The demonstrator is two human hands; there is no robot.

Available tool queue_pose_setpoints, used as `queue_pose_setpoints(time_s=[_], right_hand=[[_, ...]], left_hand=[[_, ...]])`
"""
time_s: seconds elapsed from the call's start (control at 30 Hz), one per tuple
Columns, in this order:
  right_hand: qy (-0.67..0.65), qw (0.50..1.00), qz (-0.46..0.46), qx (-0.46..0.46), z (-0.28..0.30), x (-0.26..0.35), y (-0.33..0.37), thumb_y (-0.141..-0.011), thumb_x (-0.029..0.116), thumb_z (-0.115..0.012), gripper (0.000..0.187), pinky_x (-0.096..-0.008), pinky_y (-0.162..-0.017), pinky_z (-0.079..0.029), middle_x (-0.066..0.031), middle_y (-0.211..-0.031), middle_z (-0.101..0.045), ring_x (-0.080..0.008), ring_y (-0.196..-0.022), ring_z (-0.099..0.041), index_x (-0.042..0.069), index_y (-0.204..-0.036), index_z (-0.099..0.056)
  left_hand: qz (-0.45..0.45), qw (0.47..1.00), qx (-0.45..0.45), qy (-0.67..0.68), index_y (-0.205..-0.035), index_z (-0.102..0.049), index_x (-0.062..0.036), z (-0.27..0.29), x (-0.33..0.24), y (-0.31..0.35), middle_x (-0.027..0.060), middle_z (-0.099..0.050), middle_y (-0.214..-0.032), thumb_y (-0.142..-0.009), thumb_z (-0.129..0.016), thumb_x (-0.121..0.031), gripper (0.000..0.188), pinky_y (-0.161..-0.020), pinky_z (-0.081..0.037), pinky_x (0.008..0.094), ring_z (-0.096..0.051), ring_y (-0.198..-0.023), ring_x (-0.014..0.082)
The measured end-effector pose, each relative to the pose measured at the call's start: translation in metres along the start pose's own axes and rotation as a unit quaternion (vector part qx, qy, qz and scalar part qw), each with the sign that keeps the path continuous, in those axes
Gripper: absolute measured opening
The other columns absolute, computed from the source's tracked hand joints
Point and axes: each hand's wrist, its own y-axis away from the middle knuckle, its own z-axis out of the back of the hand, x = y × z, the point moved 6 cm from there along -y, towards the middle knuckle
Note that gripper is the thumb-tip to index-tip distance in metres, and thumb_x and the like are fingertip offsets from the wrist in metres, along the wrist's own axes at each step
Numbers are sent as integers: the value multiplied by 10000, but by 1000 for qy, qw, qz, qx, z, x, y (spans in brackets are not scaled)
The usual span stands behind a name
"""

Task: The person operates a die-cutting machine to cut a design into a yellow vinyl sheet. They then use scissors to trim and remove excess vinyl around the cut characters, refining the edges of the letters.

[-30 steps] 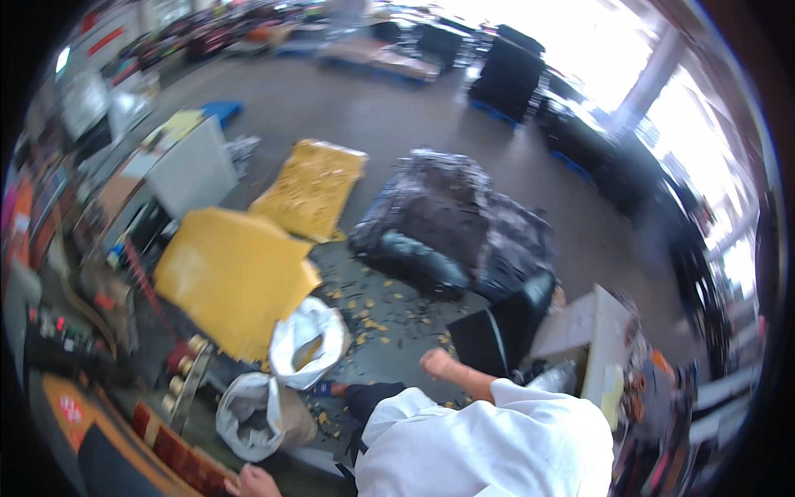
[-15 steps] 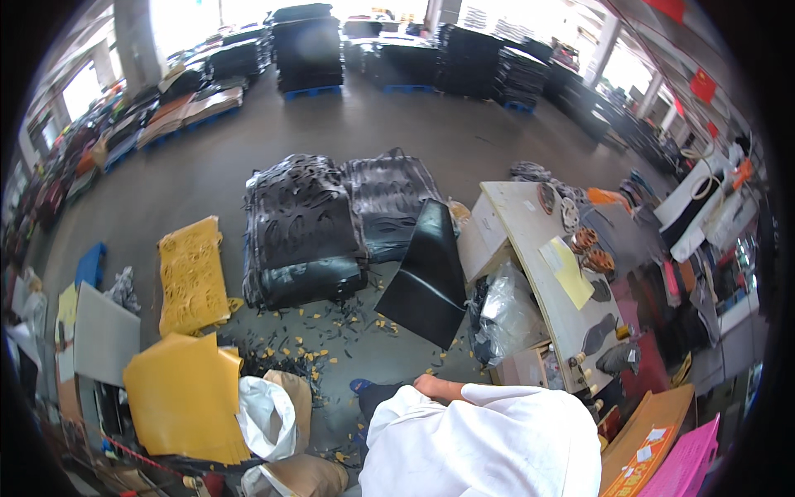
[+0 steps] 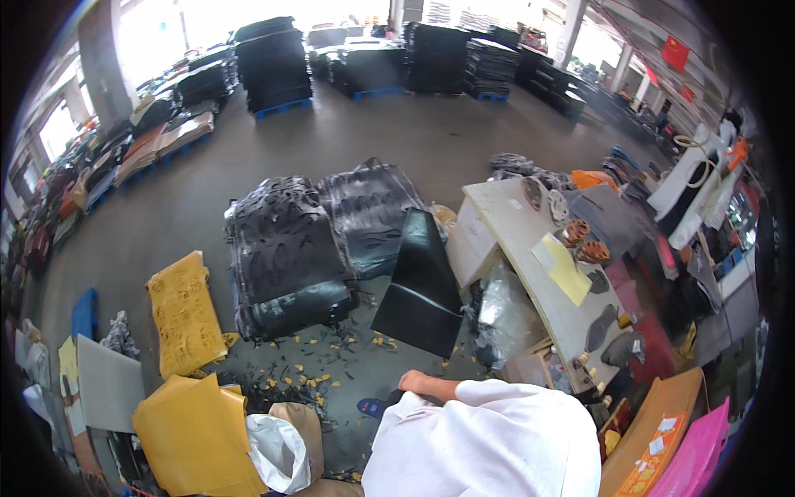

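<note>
My right hand (image 3: 411,382) is low in the middle of the head view, at the end of a bare forearm that comes out of a white sleeve (image 3: 513,393). It lies over or beside the dark cloth of my trouser leg; its fingers are mostly hidden, and I make out nothing held in it. My left hand is out of sight. Just left of the right hand, a blue slipper (image 3: 372,407) stands on the floor. Ahead of it, a black sheet (image 3: 421,311) leans down from the pile of cut black sheets (image 3: 371,211).
A cluttered table (image 3: 509,219) with shoe parts stands right. Left are yellow sheets (image 3: 195,439), a white sack (image 3: 277,451) and a cut yellow stack (image 3: 182,315). Black and yellow scraps (image 3: 319,381) litter the floor. Tall black stacks (image 3: 273,66) line the back on blue pallets.
The view has shifted a little, so nearby things sit lower and slightly to the left. My right hand appears slightly further left and higher, with more of the blue slipper showing.
</note>
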Motion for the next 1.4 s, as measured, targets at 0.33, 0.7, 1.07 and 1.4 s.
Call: queue_pose_setpoints(time_s=[0.33, 0.7, 1.07, 1.4], right_hand=[[307, 913, 250, 93, -30, -42, -28, -844, 178, -661, 152, -470, -814, -589, -152, -959, -774, -352, -906, -742, 98, -883, -785], [-56, 978, -70, 188, -44, 130, -124, -964, 161, -689, 180, -304, -707, -563, -93, -848, -768, -169, -770, -720, 12, -945, -789], [7, 938, -112, 328, -138, 368, -201, -969, 105, -599, 82, -307, -404, -401, -42, -718, -611, -133, -501, -528, 53, -937, -654], [172, 868, 253, 390, -266, 683, -190, -1067, 395, -628, 402, -267, -500, -424, 9, -648, -571, -93, -557, -549, 51, -863, -668]], left_hand=[[72, 997, -12, -22, -784, -747, -66, -7, 68, 73, 196, -745, -948, -846, -709, -225, 175, -1176, -353, 679, -699, -1060, 353], [189, 963, 191, -4, -815, -781, -76, -29, 129, 197, 118, -755, -920, -802, -739, -159, 94, -1270, -261, 646, -681, -1151, 319], [276, 959, 44, 38, -1067, -756, -98, -1, 166, 152, 117, -642, -1311, -814, -747, -129, 255, -1207, -352, 637, -544, -1335, 386], [554, 825, -105, 32, -1123, -695, -102, -30, 253, 144, 118, -660, -1055, -909, -703, -192, 232, -800, -547, 485, -650, -957, 369]])
